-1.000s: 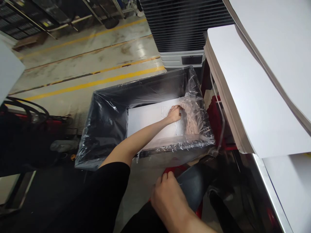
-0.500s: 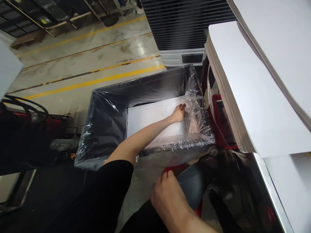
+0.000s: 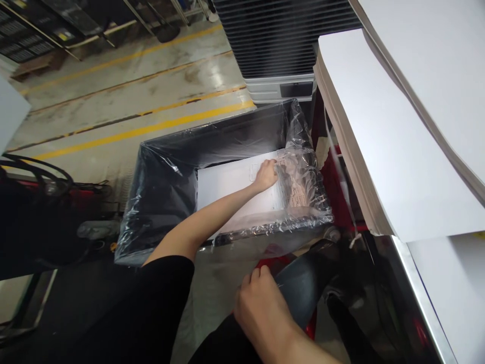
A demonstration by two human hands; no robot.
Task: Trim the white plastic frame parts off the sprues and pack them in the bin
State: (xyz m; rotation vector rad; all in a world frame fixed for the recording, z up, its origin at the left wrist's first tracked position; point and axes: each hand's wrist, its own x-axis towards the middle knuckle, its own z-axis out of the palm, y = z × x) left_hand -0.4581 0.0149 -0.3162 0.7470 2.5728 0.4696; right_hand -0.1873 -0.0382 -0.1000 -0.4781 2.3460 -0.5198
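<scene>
A dark box point(image 3: 166, 189) lined with clear plastic point(image 3: 303, 126) stands before me. Inside lies a white sheet point(image 3: 223, 184) with faint printed outlines. My left hand point(image 3: 266, 175) reaches into the box with curled fingers, at the sheet's right part beside a row of thin, pale pieces point(image 3: 297, 194). Whatever its fingertips grip, if anything, is hidden. Outside the box, my right hand point(image 3: 259, 298) is closed near my knee, its fingertips turned out of sight.
Tall stacks of white sheets point(image 3: 394, 131) rise at the right beside a metal edge point(image 3: 424, 298). Behind the box stands a dark ribbed unit point(image 3: 284, 40). Yellow lines point(image 3: 159, 126) cross the floor. Cables point(image 3: 41, 172) and dark machinery lie at the left.
My left hand has shifted left along the sheet, away from the plastic at the box's right end, and its fingers are more curled. My right hand stays in place.
</scene>
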